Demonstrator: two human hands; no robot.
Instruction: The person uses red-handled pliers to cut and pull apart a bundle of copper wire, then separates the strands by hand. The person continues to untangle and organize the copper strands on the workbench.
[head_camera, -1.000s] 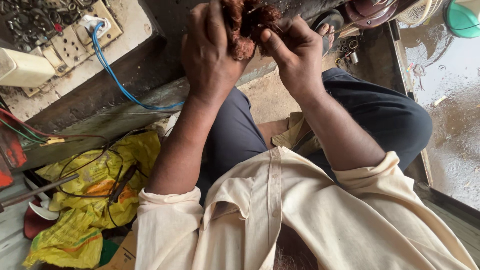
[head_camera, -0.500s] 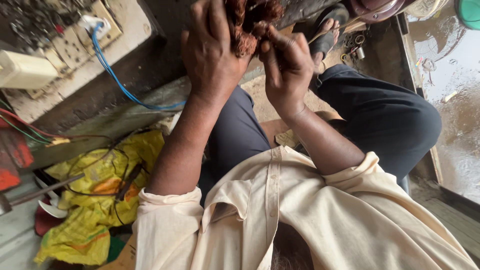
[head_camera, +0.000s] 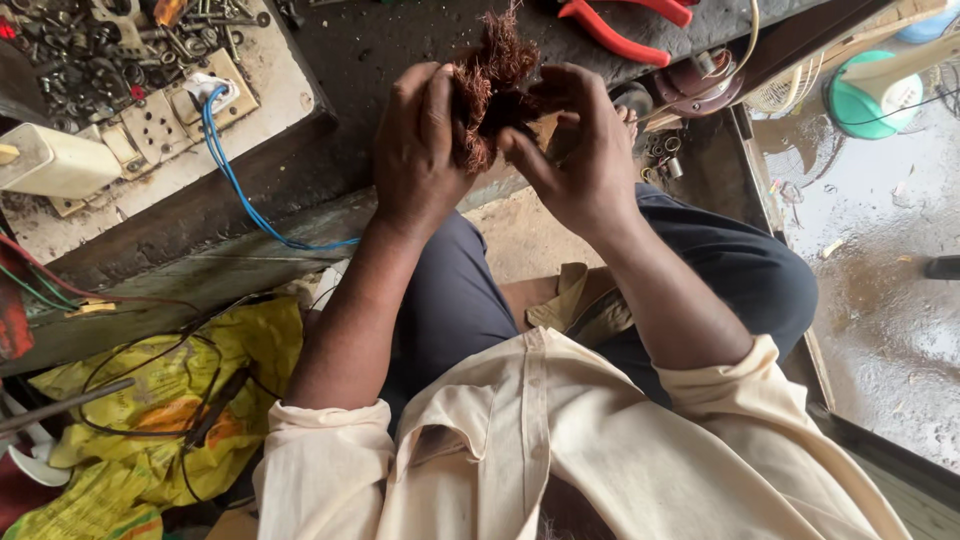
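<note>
- The left hand (head_camera: 420, 150) and right hand (head_camera: 580, 160) together grip a tangled bundle of copper wire (head_camera: 490, 85), held above the knees.
- Red-handled pliers (head_camera: 625, 30) lie on the dark workbench (head_camera: 400, 40) just beyond the bundle.
- A blue cable (head_camera: 235, 185) runs from a white plug in a socket board (head_camera: 160, 120).
- A yellow bag (head_camera: 150, 420) with black wires lies at lower left.
- A teal fan (head_camera: 865, 95) stands on the wet floor (head_camera: 880, 280).

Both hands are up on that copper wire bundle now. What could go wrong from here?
The frayed ends of the copper wire bundle stick out past the left hand and right hand, so strands might prick bare fingers. Loose bits could drop onto the dark trousers or the cluttered bench.
</note>
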